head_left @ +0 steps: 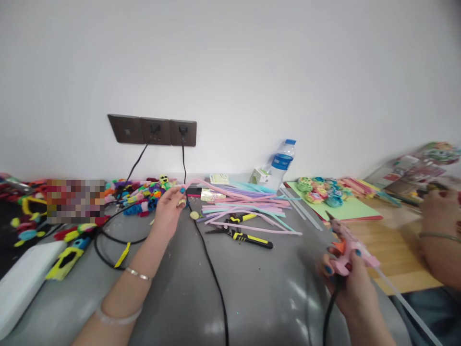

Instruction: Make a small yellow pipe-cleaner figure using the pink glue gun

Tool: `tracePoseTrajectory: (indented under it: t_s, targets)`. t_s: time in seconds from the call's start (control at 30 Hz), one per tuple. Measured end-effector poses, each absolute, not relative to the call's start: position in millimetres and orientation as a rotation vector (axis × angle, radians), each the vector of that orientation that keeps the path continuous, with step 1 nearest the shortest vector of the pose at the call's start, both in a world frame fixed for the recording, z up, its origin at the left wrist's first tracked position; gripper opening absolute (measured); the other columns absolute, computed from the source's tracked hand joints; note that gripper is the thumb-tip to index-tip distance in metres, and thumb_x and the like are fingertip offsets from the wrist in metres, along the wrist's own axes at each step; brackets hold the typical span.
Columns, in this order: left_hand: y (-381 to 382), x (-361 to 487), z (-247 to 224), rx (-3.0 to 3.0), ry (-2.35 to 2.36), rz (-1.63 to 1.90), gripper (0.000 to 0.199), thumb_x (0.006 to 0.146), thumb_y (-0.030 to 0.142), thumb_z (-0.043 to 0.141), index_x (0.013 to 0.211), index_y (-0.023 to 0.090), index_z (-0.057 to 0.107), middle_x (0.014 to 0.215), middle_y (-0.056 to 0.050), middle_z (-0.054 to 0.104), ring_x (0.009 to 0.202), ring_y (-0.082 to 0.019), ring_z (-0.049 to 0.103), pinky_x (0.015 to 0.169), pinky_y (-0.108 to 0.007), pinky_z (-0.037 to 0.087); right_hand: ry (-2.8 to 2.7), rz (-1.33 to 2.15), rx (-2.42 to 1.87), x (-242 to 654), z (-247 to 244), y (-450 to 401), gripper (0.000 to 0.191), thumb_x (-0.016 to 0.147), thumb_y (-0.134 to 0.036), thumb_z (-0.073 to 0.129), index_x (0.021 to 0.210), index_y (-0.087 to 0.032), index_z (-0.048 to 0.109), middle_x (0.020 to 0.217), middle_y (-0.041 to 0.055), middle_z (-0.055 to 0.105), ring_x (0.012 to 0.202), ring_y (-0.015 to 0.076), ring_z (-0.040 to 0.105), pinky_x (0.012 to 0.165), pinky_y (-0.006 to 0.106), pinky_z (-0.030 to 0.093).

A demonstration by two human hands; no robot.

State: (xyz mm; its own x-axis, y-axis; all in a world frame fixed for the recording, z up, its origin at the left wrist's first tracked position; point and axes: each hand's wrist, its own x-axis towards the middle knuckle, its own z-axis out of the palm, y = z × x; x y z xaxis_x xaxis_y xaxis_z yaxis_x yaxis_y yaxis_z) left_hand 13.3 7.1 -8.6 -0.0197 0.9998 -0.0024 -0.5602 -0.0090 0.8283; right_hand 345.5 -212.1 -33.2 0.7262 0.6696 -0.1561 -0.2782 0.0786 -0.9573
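Observation:
My left hand (170, 206) is over the grey table, its fingertips pinched on one end of a pink pipe cleaner (207, 183) that arches right over the pile. Its lower fingers are partly hidden. In my right hand (355, 278) is a pink hot glue gun (351, 250), its nozzle pointing up and left, with a long clear glue stick (406, 300) out of its back. Pastel pipe cleaners (248, 209) lie in a loose bundle mid-table. Yellow-and-black pliers (252, 239) rest in front of them. A small pale yellow piece (194, 215) lies beside my left hand.
Black cords (212, 269) run from the wall sockets (154, 131) across the table. A water bottle (283, 163) leans by the wall. Colourful fuzzy pieces (139, 194) and a white box (30, 283) are at left. Pastel flowers (324, 190) lie on green paper (356, 207). Another person's hand (441, 216) is at far right.

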Motion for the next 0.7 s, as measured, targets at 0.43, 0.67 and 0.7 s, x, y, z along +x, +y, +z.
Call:
tracePoseTrajectory:
  t_s: [0.43,0.67,0.7]
  targets:
    - [16.2,3.1,-10.2,0.613,0.636,1.464,0.036,0.056,0.031,0.089,0.081,0.021,0.064,0.073,0.004,0.068,0.059,-0.007,0.06,0.053,-0.017,0.046,-0.456,1.107,-1.345,369.2,-29.2,-188.6,0.042,0.071,-0.057,0.071,0.069,-0.022,0.047,0.046,-0.0067,0.038,0.038,0.0075,0.027,0.035,0.02,0.027]
    - [13.0,6.9,-8.0,0.556,0.609,1.392,0.037,0.055,0.027,0.09,0.083,0.022,0.065,0.075,0.004,0.068,0.06,-0.006,0.06,0.053,-0.017,0.045,-0.526,1.04,-1.568,382.6,-37.8,-198.8,0.041,0.07,-0.058,0.069,0.067,-0.021,0.051,0.048,-0.0034,0.048,0.036,0.0082,0.035,0.036,0.019,0.023]
    - [13.0,6.7,-8.4,0.558,0.605,1.387,0.036,0.056,0.026,0.089,0.082,0.022,0.065,0.075,0.004,0.068,0.06,-0.006,0.06,0.053,-0.018,0.044,-0.57,0.989,-1.667,385.5,-41.0,-204.3,0.042,0.07,-0.059,0.068,0.065,-0.021,0.051,0.047,-0.0019,0.05,0.037,0.0096,0.039,0.036,0.02,0.024]
